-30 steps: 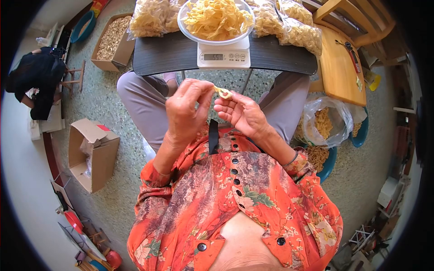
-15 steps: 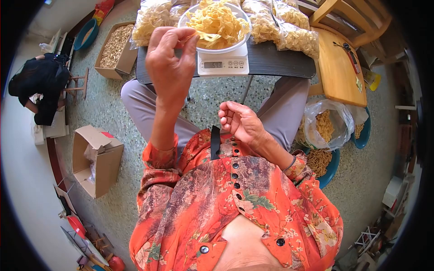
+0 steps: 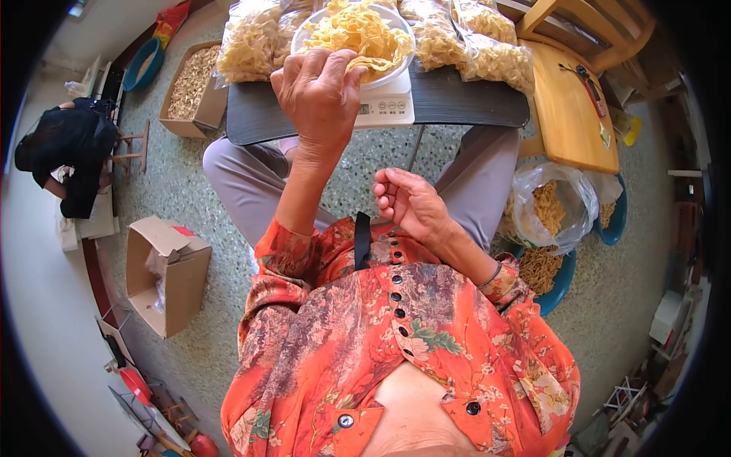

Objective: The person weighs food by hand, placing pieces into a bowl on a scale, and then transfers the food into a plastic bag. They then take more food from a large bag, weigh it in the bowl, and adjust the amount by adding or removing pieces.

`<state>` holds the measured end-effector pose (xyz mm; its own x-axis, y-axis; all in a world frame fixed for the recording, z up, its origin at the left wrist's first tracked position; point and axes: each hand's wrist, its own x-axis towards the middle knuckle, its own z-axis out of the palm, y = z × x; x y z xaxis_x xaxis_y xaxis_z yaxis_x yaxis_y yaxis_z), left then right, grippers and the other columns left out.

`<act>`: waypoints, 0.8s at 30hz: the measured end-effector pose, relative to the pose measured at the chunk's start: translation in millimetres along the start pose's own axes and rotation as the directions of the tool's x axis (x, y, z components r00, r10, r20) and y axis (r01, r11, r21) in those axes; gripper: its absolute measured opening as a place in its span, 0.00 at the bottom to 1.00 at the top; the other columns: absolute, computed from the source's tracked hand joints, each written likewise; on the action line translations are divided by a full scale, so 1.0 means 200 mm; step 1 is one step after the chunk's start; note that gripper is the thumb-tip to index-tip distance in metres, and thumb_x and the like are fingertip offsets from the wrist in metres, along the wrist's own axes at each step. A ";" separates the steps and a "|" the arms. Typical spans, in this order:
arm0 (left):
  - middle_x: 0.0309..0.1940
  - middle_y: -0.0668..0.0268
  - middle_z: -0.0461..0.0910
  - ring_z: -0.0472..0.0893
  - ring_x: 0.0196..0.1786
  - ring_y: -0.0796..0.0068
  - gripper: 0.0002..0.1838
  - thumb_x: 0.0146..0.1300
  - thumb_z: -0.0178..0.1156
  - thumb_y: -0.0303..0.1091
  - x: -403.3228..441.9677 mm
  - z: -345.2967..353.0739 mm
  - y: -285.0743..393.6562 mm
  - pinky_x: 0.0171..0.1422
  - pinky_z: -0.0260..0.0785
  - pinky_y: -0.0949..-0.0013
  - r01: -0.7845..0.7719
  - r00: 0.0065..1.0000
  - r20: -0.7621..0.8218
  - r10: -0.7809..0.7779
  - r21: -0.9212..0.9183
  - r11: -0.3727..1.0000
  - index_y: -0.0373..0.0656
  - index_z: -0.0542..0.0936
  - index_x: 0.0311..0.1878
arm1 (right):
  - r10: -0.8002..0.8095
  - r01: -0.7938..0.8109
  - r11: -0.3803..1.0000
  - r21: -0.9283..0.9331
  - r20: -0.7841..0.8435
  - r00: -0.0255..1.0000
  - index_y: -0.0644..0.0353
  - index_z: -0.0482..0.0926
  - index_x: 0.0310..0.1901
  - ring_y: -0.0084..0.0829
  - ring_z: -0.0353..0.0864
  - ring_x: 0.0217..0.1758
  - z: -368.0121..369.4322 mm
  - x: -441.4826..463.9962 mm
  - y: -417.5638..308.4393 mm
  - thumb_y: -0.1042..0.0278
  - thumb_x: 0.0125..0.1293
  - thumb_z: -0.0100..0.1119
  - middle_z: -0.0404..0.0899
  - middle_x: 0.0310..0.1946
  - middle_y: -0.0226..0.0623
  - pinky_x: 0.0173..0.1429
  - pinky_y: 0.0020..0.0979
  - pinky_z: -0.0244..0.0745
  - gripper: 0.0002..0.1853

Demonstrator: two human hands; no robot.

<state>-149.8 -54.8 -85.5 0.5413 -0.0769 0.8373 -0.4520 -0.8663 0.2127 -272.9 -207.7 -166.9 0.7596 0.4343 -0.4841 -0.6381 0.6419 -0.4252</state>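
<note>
My left hand is at the near left rim of a clear round bowl, its fingers curled and pressed together; what they hold is hidden behind the hand. Yellow dried strips fill the bowl. Under the bowl stands a white scale, its display partly covered by my left hand. My right hand rests near my lap, palm turned up, fingers loosely curled and slightly apart, with nothing visible in it.
Bags of dried strips line the far side of the black table. On the right are a wooden chair, an open plastic bag and blue basins. Cardboard boxes stand on the left floor. Another person bends at far left.
My left hand went from beside my right hand up to the bowl and then slightly right and down to its rim. The yellow piece seen between both hands is gone from there. My right hand stayed low.
</note>
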 end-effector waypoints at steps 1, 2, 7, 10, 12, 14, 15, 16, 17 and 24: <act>0.34 0.76 0.82 0.76 0.41 0.71 0.08 0.52 0.73 0.37 0.00 0.00 -0.01 0.50 0.62 0.66 -0.001 1.000 0.003 0.001 -0.002 1.000 0.52 0.87 0.36 | -0.001 0.001 1.000 -0.007 -0.004 1.000 0.60 0.78 0.43 0.21 0.78 0.28 0.00 0.00 0.00 0.61 0.73 0.54 0.80 0.30 0.29 0.31 0.22 0.75 0.11; 0.34 0.76 0.82 0.76 0.41 0.71 0.08 0.52 0.73 0.37 -0.01 -0.01 -0.01 0.50 0.63 0.66 -0.012 1.000 0.013 0.012 -0.031 0.999 0.52 0.87 0.36 | -0.001 0.001 1.000 -0.004 -0.006 1.000 0.60 0.78 0.43 0.21 0.78 0.28 0.00 0.00 -0.01 0.61 0.73 0.54 0.80 0.30 0.29 0.31 0.22 0.75 0.11; 0.34 0.75 0.83 0.77 0.41 0.72 0.05 0.55 0.71 0.35 -0.03 -0.04 -0.04 0.50 0.63 0.66 -0.042 0.998 0.050 0.047 -0.098 0.994 0.50 0.87 0.35 | -0.011 0.011 1.000 -0.003 0.010 1.000 0.59 0.79 0.42 0.20 0.77 0.27 -0.02 0.01 -0.02 0.60 0.73 0.54 0.80 0.29 0.28 0.31 0.22 0.74 0.11; 0.30 0.73 0.80 0.77 0.38 0.71 0.05 0.55 0.71 0.36 -0.04 -0.04 -0.08 0.46 0.64 0.64 -0.111 0.988 -0.124 0.092 -0.154 0.982 0.49 0.85 0.30 | -0.013 0.013 1.000 0.004 -0.012 1.000 0.59 0.79 0.42 0.19 0.76 0.27 0.01 0.00 -0.02 0.61 0.73 0.54 0.79 0.29 0.28 0.31 0.20 0.73 0.10; 0.28 0.69 0.79 0.77 0.33 0.69 0.05 0.59 0.68 0.33 -0.07 -0.11 -0.11 0.38 0.67 0.63 -0.065 0.981 -0.194 -0.002 -0.340 0.938 0.46 0.84 0.29 | -0.030 0.029 0.996 -0.083 -0.008 1.000 0.58 0.78 0.40 0.18 0.74 0.26 0.03 -0.01 -0.03 0.60 0.74 0.54 0.77 0.28 0.27 0.29 0.20 0.70 0.11; 0.24 0.65 0.77 0.75 0.25 0.67 0.09 0.60 0.66 0.31 -0.15 -0.24 -0.12 0.29 0.66 0.62 -0.046 0.988 -0.152 -0.019 -0.410 0.911 0.43 0.81 0.25 | -0.043 0.042 0.984 -0.174 -0.001 0.999 0.58 0.78 0.39 0.17 0.71 0.24 0.06 -0.05 -0.06 0.59 0.75 0.53 0.75 0.26 0.26 0.28 0.21 0.67 0.12; 0.22 0.66 0.75 0.74 0.23 0.67 0.12 0.61 0.66 0.34 -0.23 -0.29 -0.15 0.27 0.65 0.62 -0.101 0.995 -0.026 0.100 -0.417 0.903 0.43 0.78 0.22 | -0.083 0.095 0.951 -0.294 0.055 0.995 0.58 0.77 0.38 0.17 0.69 0.22 0.07 -0.07 -0.11 0.59 0.75 0.52 0.73 0.24 0.25 0.25 0.20 0.65 0.12; 0.20 0.67 0.73 0.72 0.21 0.68 0.16 0.61 0.66 0.37 -0.30 -0.32 -0.16 0.26 0.64 0.63 -0.153 0.971 0.101 0.216 -0.432 0.889 0.43 0.76 0.20 | -0.114 0.152 0.901 -0.405 0.116 0.987 0.59 0.77 0.36 0.16 0.67 0.19 0.08 -0.10 -0.15 0.59 0.75 0.52 0.71 0.21 0.25 0.22 0.19 0.62 0.13; 0.18 0.67 0.71 0.72 0.20 0.68 0.19 0.61 0.67 0.40 -0.35 -0.33 -0.14 0.26 0.64 0.63 -0.207 0.939 0.176 0.296 -0.401 0.893 0.44 0.75 0.18 | -0.311 0.344 0.829 -0.441 0.147 0.939 0.56 0.79 0.33 0.13 0.64 0.16 0.09 -0.13 -0.20 0.58 0.75 0.53 0.69 0.18 0.21 0.18 0.18 0.56 0.14; 0.29 0.58 0.81 0.84 0.35 0.55 0.16 0.54 0.71 0.43 -1.05 -0.07 -0.22 0.36 0.75 0.54 -0.042 0.354 0.927 0.125 -0.118 0.992 0.40 0.80 0.35 | -0.896 0.815 0.436 -0.382 -0.274 0.351 0.56 0.71 0.29 0.16 0.58 0.18 -0.30 -0.34 -0.76 0.62 0.75 0.53 0.61 0.19 0.23 0.20 0.21 0.53 0.15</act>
<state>-254.0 6.5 -264.3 0.7924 -0.5929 -0.1436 -0.5545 -0.7982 0.2354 -235.8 -372.5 -114.2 0.8035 -0.5952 0.0017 0.2924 0.3922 -0.8722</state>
